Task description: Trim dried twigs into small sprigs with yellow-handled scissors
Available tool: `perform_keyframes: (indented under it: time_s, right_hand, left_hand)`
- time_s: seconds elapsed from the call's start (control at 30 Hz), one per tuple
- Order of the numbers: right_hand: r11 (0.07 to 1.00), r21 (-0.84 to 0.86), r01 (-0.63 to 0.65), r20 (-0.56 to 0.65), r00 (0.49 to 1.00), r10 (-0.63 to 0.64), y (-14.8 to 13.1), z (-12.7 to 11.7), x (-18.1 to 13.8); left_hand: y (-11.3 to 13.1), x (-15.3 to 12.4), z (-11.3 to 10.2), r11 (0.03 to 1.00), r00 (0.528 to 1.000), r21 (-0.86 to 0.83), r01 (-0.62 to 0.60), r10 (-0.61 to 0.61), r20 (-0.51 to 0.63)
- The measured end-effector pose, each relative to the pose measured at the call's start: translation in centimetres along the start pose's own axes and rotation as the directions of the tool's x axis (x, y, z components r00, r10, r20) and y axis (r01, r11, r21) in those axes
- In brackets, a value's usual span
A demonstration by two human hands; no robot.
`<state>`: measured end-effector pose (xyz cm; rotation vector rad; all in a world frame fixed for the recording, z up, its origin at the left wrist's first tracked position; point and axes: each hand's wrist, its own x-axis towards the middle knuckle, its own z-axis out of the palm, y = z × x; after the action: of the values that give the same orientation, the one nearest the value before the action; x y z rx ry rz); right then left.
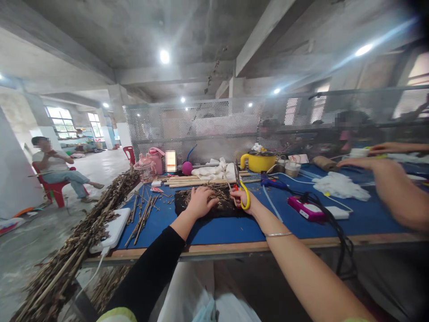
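Just below the frame's centre, the left hand (200,202) lies palm down, loosely spread, on brittle dried plant scraps (219,193) over a black cloth (181,206), while the right hand (247,200) grips smooth yellow-handled scissors (241,183), and a glossy magenta device (306,209) at right carries pale markings too small to read.

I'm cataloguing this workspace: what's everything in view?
Table: one, blue, centre
Mat: one, black, centre
Scissors: one, yellow-handled, centre
Dried stalks: many, brown, left
Sticks: several, tan, behind mat
Power bank: one, white, left edge
Bottle: one, pink, back left
Ball: one, magenta, behind sticks
Cloth: one heap, white, behind mat
Pot: one, yellow, back right
Tool: one, blue, right
Device: one, magenta, right
Crumpled heap: one, white, right
Screen: one, grey, behind table
Lights: several, white, ceiling
Chairs: two, red, left
Seated person: one, pale top, left
Co-worker's arms: two, bare, right
Left hand: one, bare, over mat
Right hand: one, bare, holding scissors
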<state>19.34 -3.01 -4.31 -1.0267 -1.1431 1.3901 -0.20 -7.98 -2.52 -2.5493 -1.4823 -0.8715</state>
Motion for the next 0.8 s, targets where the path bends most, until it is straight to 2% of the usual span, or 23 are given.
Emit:
perform_keyframes:
  time_s: [0.07,0.1,0.13,0.2,0.23,0.27,0.3,0.37,0.4,0.47,0.57,0.67,0.73,0.77,0.8]
  right_hand:
    - [1.000,0.017,-0.005,0.007,1.000,0.005,-0.1,0.1,-0.2]
    - [1.000,0.027,-0.007,0.014,1.000,0.006,-0.2,0.1,-0.3]
    - [0.999,0.035,-0.008,0.020,1.000,0.007,-0.3,0.2,-0.4]
    - [0.999,0.044,-0.007,0.022,1.000,0.006,-0.3,0.2,-0.5]
    - [0.999,0.044,-0.006,0.018,1.000,0.005,-0.3,0.2,-0.5]
    - [0.999,0.044,-0.005,0.015,1.000,0.004,-0.3,0.2,-0.5]
    - [0.999,0.042,-0.003,0.013,1.000,0.003,-0.3,0.2,-0.4]
    - [0.999,0.032,0.001,0.008,1.000,-0.001,-0.2,0.2,-0.3]
    - [1.000,0.025,0.002,0.003,1.000,-0.002,-0.1,0.2,-0.2]
    - [1.000,0.012,0.004,-0.007,1.000,-0.004,-0.1,0.2,-0.1]
    - [1.000,0.000,0.006,-0.007,1.000,-0.006,0.0,0.1,-0.1]
    - [0.999,-0.024,0.032,0.032,0.999,-0.031,-0.2,0.5,-0.5]
    - [0.996,-0.057,0.073,0.109,0.992,-0.067,-0.5,1.4,-1.2]
    - [0.993,-0.073,0.093,0.152,0.985,-0.081,-0.6,2.1,-1.6]
    - [0.989,-0.090,0.114,0.180,0.979,-0.096,-0.8,2.9,-2.1]
  left_hand:
    - [-0.2,-0.2,-0.4,0.995,0.995,0.021,0.099,-0.099,-0.033]
    - [-0.6,-0.2,-0.5,0.978,0.978,0.037,0.204,-0.202,-0.051]
    - [-1.1,-0.1,-0.5,0.929,0.928,0.040,0.369,-0.365,-0.076]
    - [-2.5,0.2,-0.4,0.748,0.748,0.022,0.663,-0.661,-0.066]
    - [-3.3,0.3,-0.2,0.672,0.673,0.019,0.740,-0.739,-0.034]
    - [-3.8,0.4,0.1,0.631,0.631,0.024,0.775,-0.775,-0.007]
    - [-4.3,0.6,0.3,0.637,0.636,0.028,0.771,-0.771,0.020]
    - [-4.5,0.7,0.9,0.722,0.720,0.012,0.692,-0.691,0.063]
    - [-4.3,0.8,1.1,0.763,0.762,-0.003,0.646,-0.645,0.059]
    - [-3.6,0.8,1.2,0.813,0.813,-0.023,0.581,-0.582,-0.018]
    - [-2.7,0.6,0.8,0.845,0.825,-0.067,0.530,-0.532,-0.190]
    - [-2.3,0.4,0.0,0.903,0.856,-0.217,0.371,-0.423,-0.296]
    - [-2.0,0.5,-0.3,0.887,0.873,-0.397,0.237,-0.373,-0.313]
    - [-1.8,0.5,-0.3,0.834,0.878,-0.515,0.196,-0.384,-0.288]
    - [-1.4,0.7,-0.3,0.742,0.884,-0.646,0.181,-0.410,-0.223]
